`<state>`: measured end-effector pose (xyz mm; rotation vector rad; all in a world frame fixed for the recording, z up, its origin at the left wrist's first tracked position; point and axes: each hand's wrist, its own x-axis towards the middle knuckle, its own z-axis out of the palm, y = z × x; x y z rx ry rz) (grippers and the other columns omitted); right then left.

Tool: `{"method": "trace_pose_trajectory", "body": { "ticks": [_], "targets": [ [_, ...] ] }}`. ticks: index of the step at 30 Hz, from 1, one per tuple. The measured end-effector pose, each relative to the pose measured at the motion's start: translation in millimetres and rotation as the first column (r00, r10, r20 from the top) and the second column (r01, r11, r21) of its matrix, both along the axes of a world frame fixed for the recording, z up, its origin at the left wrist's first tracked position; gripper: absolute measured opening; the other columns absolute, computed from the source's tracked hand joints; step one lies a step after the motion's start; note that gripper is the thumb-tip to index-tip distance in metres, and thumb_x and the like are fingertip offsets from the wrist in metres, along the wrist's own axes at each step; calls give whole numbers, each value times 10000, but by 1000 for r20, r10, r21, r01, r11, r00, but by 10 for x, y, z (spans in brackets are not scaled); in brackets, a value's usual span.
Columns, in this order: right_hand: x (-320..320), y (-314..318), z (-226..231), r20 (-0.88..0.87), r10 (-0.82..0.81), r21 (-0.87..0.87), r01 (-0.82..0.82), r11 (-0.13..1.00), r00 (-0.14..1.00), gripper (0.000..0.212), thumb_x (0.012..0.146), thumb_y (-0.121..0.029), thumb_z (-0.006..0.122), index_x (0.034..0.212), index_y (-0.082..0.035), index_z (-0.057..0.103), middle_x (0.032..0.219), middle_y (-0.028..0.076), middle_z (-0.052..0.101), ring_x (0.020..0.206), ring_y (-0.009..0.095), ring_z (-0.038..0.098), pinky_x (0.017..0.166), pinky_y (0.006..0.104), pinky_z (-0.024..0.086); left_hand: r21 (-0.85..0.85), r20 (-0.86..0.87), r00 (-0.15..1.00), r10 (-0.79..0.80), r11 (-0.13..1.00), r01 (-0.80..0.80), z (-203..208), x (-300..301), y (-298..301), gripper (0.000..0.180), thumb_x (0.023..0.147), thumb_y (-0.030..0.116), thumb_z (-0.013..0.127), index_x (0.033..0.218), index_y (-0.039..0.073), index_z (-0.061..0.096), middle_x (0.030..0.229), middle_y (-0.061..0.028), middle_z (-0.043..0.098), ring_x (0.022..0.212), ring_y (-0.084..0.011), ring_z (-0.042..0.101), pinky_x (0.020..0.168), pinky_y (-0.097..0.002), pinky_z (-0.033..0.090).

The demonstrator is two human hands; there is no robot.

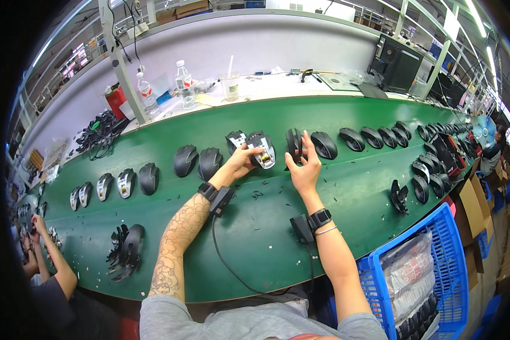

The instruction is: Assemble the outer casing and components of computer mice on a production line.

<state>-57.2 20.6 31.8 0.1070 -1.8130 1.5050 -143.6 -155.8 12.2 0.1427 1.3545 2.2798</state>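
My left hand (239, 163) is closed on a computer mouse (262, 148) whose light grey inside shows, with a small yellow part near its lower end. Just behind it lies another mouse (234, 139), also showing pale inner parts. To the right, my right hand (306, 170) grips a black mouse shell (293, 140) between thumb and fingers, tilted on edge. The shell and the mouse are apart. A closed black mouse (324, 145) lies right of my right hand, and two more black mice (209, 163) lie left of my left hand.
Rows of mice line the green bench (255, 232). Black shells (124, 249) lie front left, and a small stack of black parts (399, 196) front right. A blue crate (456, 266) stands at the right edge. Bottles (185, 85) and a cup (229, 86) stand behind. Another person's hand (38, 225) works at left.
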Motion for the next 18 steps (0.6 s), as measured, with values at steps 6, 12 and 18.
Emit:
{"method": "trace_pose_trajectory", "body": {
  "ticks": [6,12,18],
  "targets": [
    [97,-227,46,-57,59,328,-37,944,997,552,649,-154,797,1117,36,573,1006,146,603,849,193,611,762,301,525,99,-5,1000,8,995,-7,-8,197,-118,409,879,416,479,1100,81,557,1036,-70,629,963,-196,598,856,-396,471],
    [90,-352,-97,-51,-1,348,19,937,999,520,639,-178,805,1070,39,611,979,117,601,807,190,590,713,281,492,21,-167,978,124,992,-122,17,467,113,435,986,372,274,1304,84,348,1203,-101,502,1076,-213,533,904,-372,452],
    [71,-305,-85,17,21,310,-25,950,1000,532,610,-180,815,1064,22,623,988,126,589,853,230,595,754,307,491,-75,-337,927,164,977,-200,-42,505,136,494,962,372,394,1326,44,329,1191,-110,498,1062,-178,510,885,-325,430]
  ]
}}
